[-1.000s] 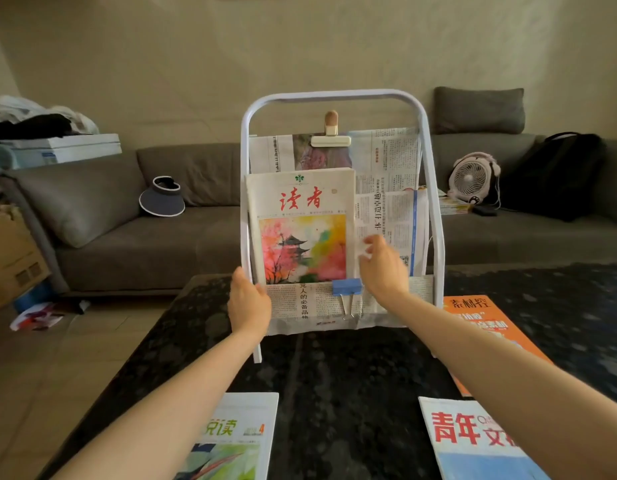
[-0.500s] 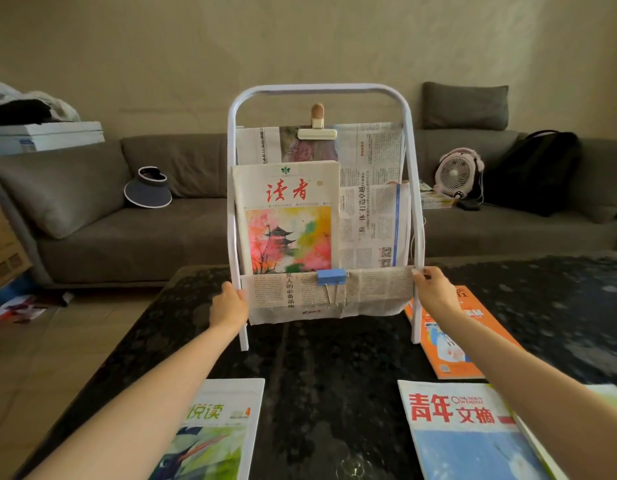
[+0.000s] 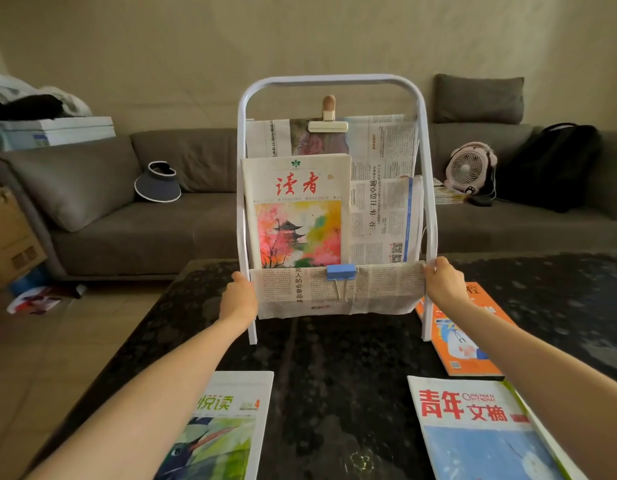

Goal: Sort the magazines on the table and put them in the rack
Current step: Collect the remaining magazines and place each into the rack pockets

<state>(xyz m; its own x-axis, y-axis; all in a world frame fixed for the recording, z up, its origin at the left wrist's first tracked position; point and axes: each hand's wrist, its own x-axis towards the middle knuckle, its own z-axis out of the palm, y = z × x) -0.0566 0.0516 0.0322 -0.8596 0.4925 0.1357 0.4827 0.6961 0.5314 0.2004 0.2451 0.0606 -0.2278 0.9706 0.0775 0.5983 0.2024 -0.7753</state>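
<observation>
A white tube-frame rack (image 3: 331, 79) stands on the dark table (image 3: 335, 358), lined with newspaper held by a blue binder clip (image 3: 341, 272) and a cream clip (image 3: 328, 125). A magazine with red characters and a pink pagoda painting (image 3: 296, 213) stands in its left side. My left hand (image 3: 238, 295) grips the rack's left leg and my right hand (image 3: 444, 282) grips its right leg at the pocket's edge. On the table lie a bird-cover magazine (image 3: 224, 427) near left, a blue-cover magazine with red title (image 3: 480, 431) near right, and an orange magazine (image 3: 466, 334) behind the right leg.
A grey sofa (image 3: 144, 230) runs behind the table, with a visor cap (image 3: 158, 183), a small fan (image 3: 470, 169), a black bag (image 3: 549, 164) and cushions. A cardboard box (image 3: 9, 237) and papers sit on the floor at the left.
My right hand left the magazine in the rack and moved right onto the rack's right leg. The left hand stays on the left leg. The view shifted slightly.
</observation>
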